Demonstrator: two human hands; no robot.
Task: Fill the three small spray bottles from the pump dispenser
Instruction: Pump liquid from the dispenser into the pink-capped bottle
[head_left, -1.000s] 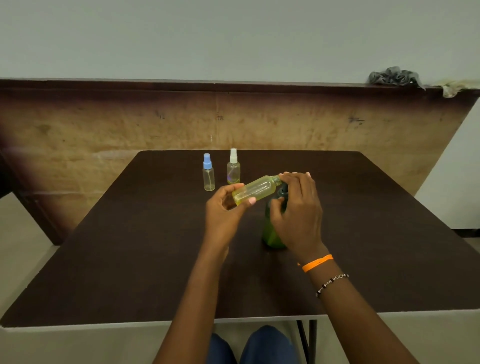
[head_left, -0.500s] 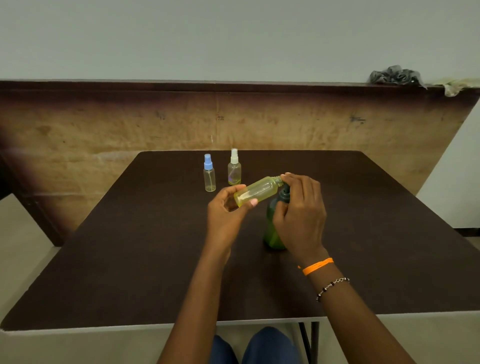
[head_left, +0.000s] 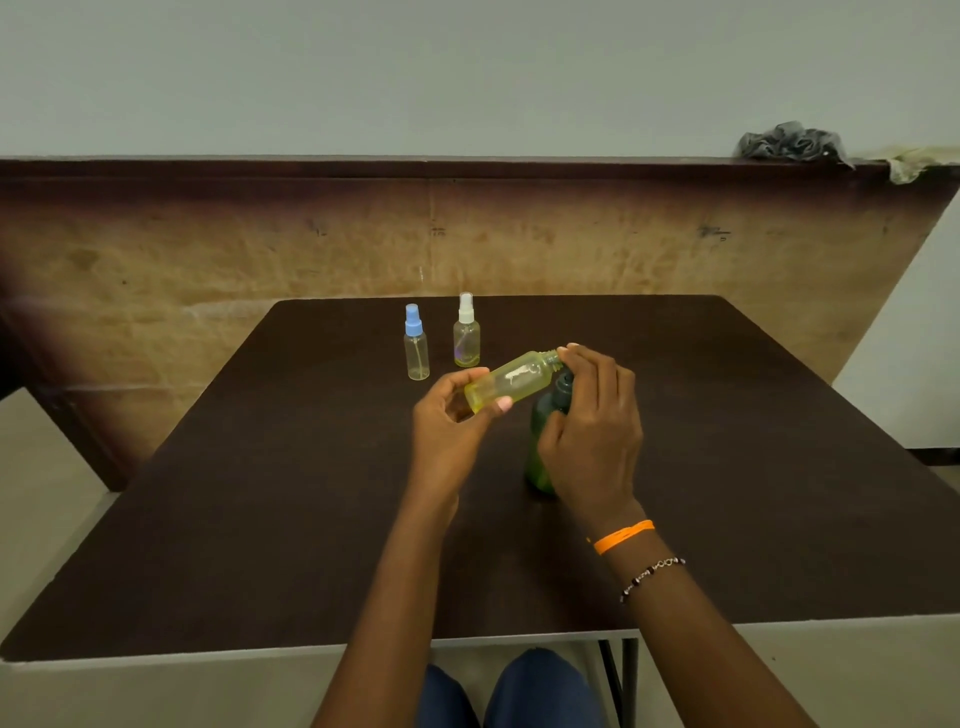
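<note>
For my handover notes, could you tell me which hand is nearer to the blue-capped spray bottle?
Left. The left hand is just right of and nearer than the blue-capped spray bottle; the right hand is farther right.

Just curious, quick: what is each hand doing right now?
Left hand: holds the uncapped yellow bottle, tilted.
Right hand: grips the green pump dispenser.

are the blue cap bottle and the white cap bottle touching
Apart. The head view shows bare table between the blue-capped bottle and the white-capped bottle.

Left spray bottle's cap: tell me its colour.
Light blue, on the left spray bottle; the head view shows it clearly.
</note>
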